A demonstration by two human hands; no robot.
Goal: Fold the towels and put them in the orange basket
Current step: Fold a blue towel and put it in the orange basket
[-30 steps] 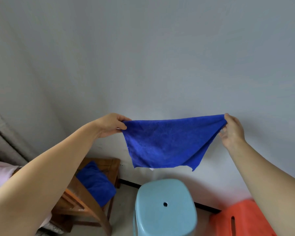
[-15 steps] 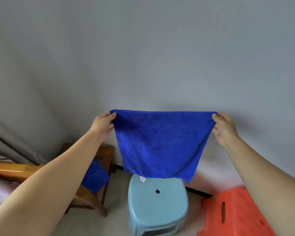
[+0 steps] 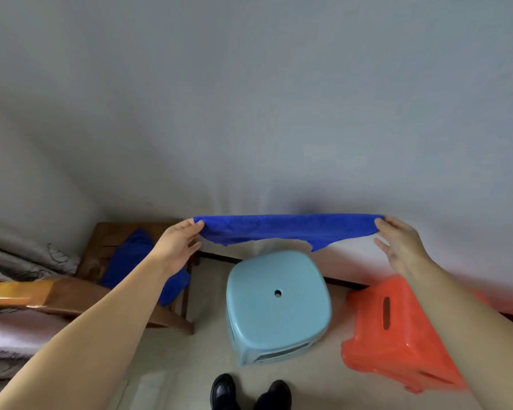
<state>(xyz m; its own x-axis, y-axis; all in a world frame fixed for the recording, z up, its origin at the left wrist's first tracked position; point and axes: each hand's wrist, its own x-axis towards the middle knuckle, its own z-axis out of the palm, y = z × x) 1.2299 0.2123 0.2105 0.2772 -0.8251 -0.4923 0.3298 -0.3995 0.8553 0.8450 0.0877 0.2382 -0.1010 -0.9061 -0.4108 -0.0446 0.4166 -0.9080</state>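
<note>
A blue towel (image 3: 285, 229) is stretched out nearly flat in the air between my hands, above a light blue stool (image 3: 276, 303). My left hand (image 3: 176, 247) pinches its left corner and my right hand (image 3: 397, 244) pinches its right corner. The towel's far part swings away from me, so only a narrow band shows. Another blue towel (image 3: 137, 261) lies crumpled on a wooden chair (image 3: 101, 241) at the left, partly behind my left forearm. The orange basket (image 3: 397, 335) stands on the floor at the right, partly covered by my right forearm.
A grey wall fills the upper view close behind the stool. Bedding and a wooden bed rail (image 3: 18, 294) lie at the far left. My black shoes (image 3: 249, 393) show on the pale floor at the bottom.
The view has tilted downward. The towel, hanging as a full sheet half a second ago, has swung up and away into a flat band. Both hands keep their corners.
</note>
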